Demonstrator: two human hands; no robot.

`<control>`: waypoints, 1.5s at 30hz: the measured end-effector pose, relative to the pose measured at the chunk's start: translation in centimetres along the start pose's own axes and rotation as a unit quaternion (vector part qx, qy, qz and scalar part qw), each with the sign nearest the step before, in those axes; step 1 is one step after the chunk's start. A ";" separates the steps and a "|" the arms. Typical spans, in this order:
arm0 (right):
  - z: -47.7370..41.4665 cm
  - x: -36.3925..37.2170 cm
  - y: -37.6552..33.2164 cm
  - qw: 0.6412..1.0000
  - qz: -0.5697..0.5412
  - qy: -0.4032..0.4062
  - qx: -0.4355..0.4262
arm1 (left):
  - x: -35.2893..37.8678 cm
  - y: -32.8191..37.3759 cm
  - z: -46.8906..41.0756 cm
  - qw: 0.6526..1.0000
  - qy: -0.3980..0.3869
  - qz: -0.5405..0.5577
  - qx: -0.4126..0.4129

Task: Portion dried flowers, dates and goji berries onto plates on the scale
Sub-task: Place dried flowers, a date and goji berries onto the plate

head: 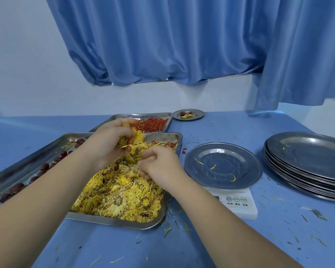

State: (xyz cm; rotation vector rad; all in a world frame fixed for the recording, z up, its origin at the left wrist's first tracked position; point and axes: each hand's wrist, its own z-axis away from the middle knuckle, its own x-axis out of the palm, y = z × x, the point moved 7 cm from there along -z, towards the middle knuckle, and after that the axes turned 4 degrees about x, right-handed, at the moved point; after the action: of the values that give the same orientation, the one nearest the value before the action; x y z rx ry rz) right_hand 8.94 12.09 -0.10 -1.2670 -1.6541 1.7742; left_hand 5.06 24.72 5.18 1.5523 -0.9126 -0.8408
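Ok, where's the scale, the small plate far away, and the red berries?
scale [240, 210], head view, on its white front panel below the buttons.
small plate [200, 113], head view, on its bare right side.
goji berries [153, 125], head view, on the middle of the red pile.

Stacked plates [309, 167] perhaps crowding scale [238, 204]

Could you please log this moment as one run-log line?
left hand: grips dried flowers | right hand: pinches more in tray | plate on scale: stray petals only
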 end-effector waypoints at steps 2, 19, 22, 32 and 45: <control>0.6 -0.5 -1.0 0.983 0.159 0.029 -0.087 | 0.3 0.1 0.1 1.000 -0.011 -0.008 0.002; 9.0 -22.1 6.0 0.923 0.103 0.363 -0.070 | 16.1 -2.5 -1.6 0.986 -0.163 -0.022 -0.018; 9.2 -22.5 6.3 0.917 0.095 0.380 -0.075 | 19.0 -2.7 -1.6 0.964 -0.212 -0.159 0.027; 8.5 -21.0 6.7 0.935 0.086 0.332 -0.088 | 21.0 -1.8 -1.6 0.866 -0.309 -0.387 0.068; 8.3 -20.9 6.8 0.942 0.069 0.317 -0.086 | 21.7 -1.4 -1.6 0.828 -0.274 -0.472 0.129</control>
State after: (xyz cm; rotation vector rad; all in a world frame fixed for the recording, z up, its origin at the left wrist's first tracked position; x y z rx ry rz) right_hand 14.76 -10.70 -0.34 -1.8273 -1.3771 1.1098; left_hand 16.48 6.29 3.11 2.0661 -0.6062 -2.0194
